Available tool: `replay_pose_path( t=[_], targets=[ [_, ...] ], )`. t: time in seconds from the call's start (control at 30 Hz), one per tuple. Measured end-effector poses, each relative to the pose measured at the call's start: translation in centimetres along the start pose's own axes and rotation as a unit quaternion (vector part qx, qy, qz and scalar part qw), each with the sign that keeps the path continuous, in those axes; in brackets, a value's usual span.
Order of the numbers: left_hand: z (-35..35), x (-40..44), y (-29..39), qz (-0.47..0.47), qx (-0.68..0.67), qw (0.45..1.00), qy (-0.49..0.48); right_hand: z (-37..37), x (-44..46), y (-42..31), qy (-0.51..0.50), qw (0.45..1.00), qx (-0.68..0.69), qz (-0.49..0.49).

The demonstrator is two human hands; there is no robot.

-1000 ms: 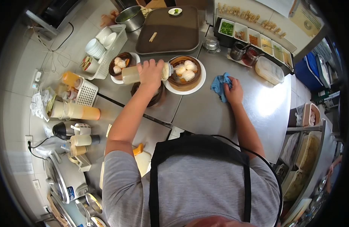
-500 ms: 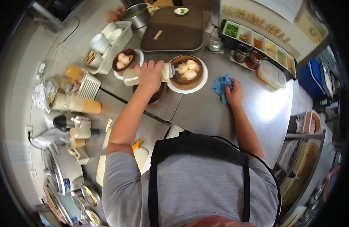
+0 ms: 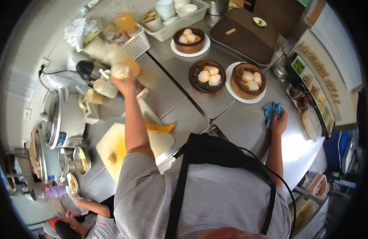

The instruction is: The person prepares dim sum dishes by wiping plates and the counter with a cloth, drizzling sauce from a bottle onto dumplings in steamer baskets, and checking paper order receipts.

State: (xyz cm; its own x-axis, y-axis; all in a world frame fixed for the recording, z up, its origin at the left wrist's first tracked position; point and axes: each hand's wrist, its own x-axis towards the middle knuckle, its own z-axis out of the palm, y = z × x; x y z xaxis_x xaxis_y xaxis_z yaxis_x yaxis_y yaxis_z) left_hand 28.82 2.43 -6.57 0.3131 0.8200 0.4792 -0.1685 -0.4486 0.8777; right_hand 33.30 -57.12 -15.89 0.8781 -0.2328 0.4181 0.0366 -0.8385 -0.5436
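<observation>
My left hand [image 3: 125, 84] is closed round a squeeze bottle [image 3: 120, 71] among the bottles on the left side of the counter. On the right, the fingers of my right hand [image 3: 279, 121] press on a crumpled blue cloth [image 3: 270, 112] lying on the steel. Between them stand three round steamers with pale dumplings: a dark one [image 3: 207, 77] directly on the counter, a second [image 3: 189, 40] on a white plate behind it, and a lighter bamboo one [image 3: 247, 81] on a white plate to its right.
A brown tray [image 3: 244, 36] lies at the back. White baskets [image 3: 137, 46] and tall bottles stand at the back left. A cutting board [image 3: 116, 149] with orange pieces is nearer me. Topping containers [image 3: 313, 89] line the right. Another person [image 3: 92, 223] is at the lower left.
My left hand has moved from the steamers to the bottles on the left, carrying the squeeze bottle. The view has turned, and the dark steamer and the other person now show. My right hand stays at the cloth.
</observation>
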Motion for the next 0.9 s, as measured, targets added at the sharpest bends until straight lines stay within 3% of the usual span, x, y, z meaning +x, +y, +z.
replay_pose_path(
  t=[0.03,0.23,0.33,0.37,0.4,0.47,0.53,0.63,0.73,0.8,0.9],
  targets=[
    [-0.9,1.3,-2.5,0.035,0.009,0.999,0.014,-0.1,0.0,-0.1,-0.003,1.000,-0.008,0.008],
    [-1.5,3.5,-4.9,-0.067,0.082,0.993,0.045,-0.3,0.0,-1.3,-0.006,0.999,-0.038,0.026],
    [1.4,-2.4,-0.8,-0.128,0.282,0.939,0.149,-0.2,0.2,-1.2,0.003,0.999,-0.045,0.008],
    [3.2,-4.3,0.5,0.049,0.265,0.962,0.054,-0.2,0.2,-1.5,0.005,0.999,-0.048,-0.003],
    [4.9,-6.2,1.6,0.224,0.236,0.945,-0.043,-0.3,0.1,-1.7,0.007,0.999,-0.053,-0.012],
    [9.7,-8.3,2.8,0.181,0.221,0.926,-0.247,-0.5,-0.1,-2.2,-0.017,0.996,-0.084,-0.014],
    [14.3,-8.3,2.2,0.141,0.224,0.861,-0.434,-0.2,0.0,-2.3,-0.024,0.990,-0.135,-0.028],
    [19.3,-8.3,1.9,-0.023,0.083,0.780,-0.620,0.5,-1.3,-3.0,-0.035,0.979,-0.201,0.008],
    [21.2,-7.9,2.1,0.030,0.203,0.636,-0.744,-0.2,-3.1,-5.0,-0.067,0.966,-0.249,0.017],
    [21.3,-7.5,2.0,0.071,0.216,0.628,-0.744,-1.4,-4.3,-7.6,-0.093,0.953,-0.287,0.006],
    [19.2,-7.7,2.5,0.117,0.226,0.619,-0.742,-2.4,-6.4,-9.6,-0.149,0.964,-0.217,0.024]
  ],
)
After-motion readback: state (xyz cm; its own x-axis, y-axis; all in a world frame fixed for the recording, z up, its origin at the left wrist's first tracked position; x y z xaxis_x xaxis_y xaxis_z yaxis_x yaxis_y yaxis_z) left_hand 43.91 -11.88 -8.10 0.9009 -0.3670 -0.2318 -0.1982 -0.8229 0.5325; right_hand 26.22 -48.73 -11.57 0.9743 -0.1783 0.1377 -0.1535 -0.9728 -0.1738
